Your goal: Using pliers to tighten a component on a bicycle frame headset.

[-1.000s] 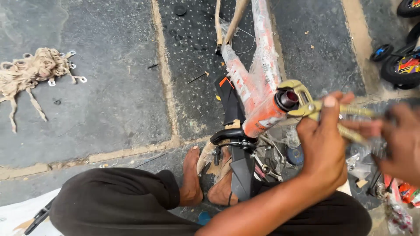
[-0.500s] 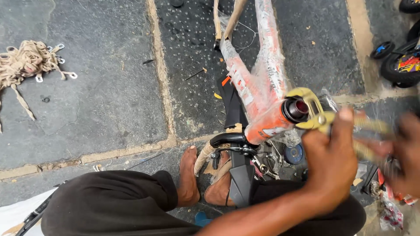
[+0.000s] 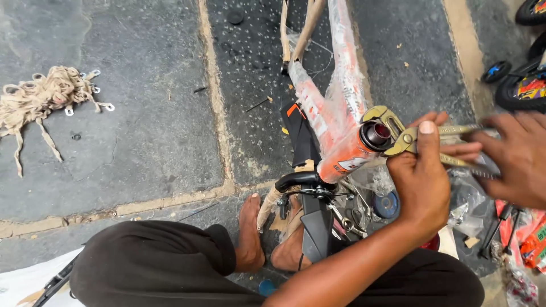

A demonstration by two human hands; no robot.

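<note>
While the left hand [image 3: 424, 182] closes around the pliers [image 3: 432, 142] to steady them at the head tube [image 3: 376, 135] of the plastic-wrapped orange bicycle frame [image 3: 333, 122], the right hand [image 3: 520, 156], blurred, grasps their handles. Bare feet [image 3: 250, 239] brace the frame. Grey stone paving [image 3: 114, 142] carries a rope bundle [image 3: 42, 99] near its left edge.

Left of my fingers [image 3: 427, 132] the wrapped orange bike frame [image 3: 333, 128] blocks the way. Below them, pedals and loose parts [image 3: 347, 213] crowd the floor. Above them, bare stone floor [image 3: 409, 57] leaves room. Farther right, small wheels [image 3: 526, 85] close that side.
</note>
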